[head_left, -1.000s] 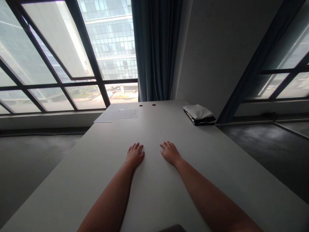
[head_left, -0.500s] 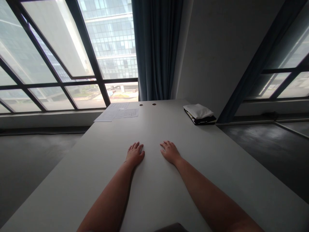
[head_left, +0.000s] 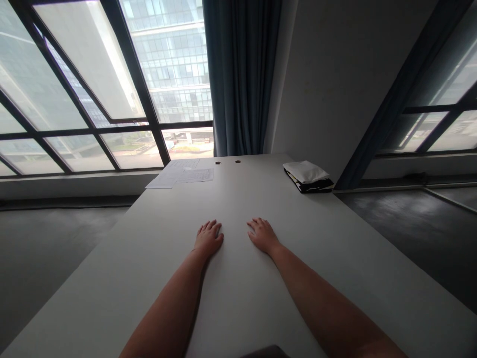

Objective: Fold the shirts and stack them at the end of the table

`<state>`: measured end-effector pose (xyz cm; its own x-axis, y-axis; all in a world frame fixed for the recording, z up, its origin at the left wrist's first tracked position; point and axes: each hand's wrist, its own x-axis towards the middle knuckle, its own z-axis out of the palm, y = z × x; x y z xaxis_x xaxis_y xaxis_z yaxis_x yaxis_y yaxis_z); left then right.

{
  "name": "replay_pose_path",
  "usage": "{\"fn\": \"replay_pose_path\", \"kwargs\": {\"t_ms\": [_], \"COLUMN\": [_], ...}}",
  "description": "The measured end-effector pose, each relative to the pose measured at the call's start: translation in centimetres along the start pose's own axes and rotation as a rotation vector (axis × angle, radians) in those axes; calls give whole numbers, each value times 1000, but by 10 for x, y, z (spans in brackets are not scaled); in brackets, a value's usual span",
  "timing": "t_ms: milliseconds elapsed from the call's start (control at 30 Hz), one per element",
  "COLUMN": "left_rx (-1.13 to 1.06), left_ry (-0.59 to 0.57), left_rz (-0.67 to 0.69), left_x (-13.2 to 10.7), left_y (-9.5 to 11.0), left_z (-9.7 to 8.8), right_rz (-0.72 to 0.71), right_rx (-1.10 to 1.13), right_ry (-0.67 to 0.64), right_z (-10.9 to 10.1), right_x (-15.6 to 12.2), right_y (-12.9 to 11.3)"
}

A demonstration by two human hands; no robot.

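Note:
My left hand (head_left: 208, 237) lies palm down on the white table (head_left: 234, 293), its fingers apart and nothing in it. Across a narrow gap to the right, my right hand (head_left: 263, 234) also rests palm down on the tabletop, fingers loosely spread and holding nothing. Beyond the left hand, printed paper sheets (head_left: 194, 175) lie flat at the table's far left corner. A white cloth-like bundle (head_left: 306, 171) sits on a dark, flat stack (head_left: 316, 187) near the far right edge, beyond the right hand.
Two small round holes, a left one (head_left: 218, 162) and a right one (head_left: 237, 161), pierce the tabletop's far end. Behind it hang a dark blue curtain (head_left: 242, 79) and a grey wall (head_left: 335, 74). A large window (head_left: 175, 64) fills the left side. Grey floor (head_left: 55, 248) flanks the table.

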<state>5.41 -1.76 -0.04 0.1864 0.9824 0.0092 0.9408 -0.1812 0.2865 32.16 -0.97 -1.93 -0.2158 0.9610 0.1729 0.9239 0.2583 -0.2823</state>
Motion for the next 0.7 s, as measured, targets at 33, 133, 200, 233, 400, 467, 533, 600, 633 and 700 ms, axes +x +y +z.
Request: {"fn": "replay_pose_path", "kwargs": {"t_ms": [33, 133, 200, 233, 400, 467, 533, 600, 633, 700], "left_rx": [0, -1, -2, -3, -4, 0, 1, 0, -1, -2], "left_ry": [-2, -6, -10, -12, -13, -15, -17, -17, -16, -13], "left_rz": [-2, -11, -11, -10, -12, -13, -13, -13, -12, -10], "left_x": [0, 0, 0, 0, -1, 0, 0, 0, 0, 0], "left_y": [0, 0, 0, 0, 0, 0, 0, 0, 0, 0], "left_z": [0, 0, 0, 0, 1, 1, 1, 1, 1, 1], "right_rz": [-1, 2, 5, 5, 4, 7, 11, 10, 8, 7], "right_rx": [1, 7, 11, 12, 9, 9, 9, 7, 6, 5], "right_ry": [-1, 2, 8, 11, 11, 8, 4, 0, 0, 3], "right_z": [0, 0, 0, 0, 0, -1, -1, -2, -2, -3], "right_x": [0, 0, 0, 0, 0, -1, -1, -1, -1, -1], "right_y": [0, 0, 0, 0, 0, -1, -1, -1, -1, -1]}}
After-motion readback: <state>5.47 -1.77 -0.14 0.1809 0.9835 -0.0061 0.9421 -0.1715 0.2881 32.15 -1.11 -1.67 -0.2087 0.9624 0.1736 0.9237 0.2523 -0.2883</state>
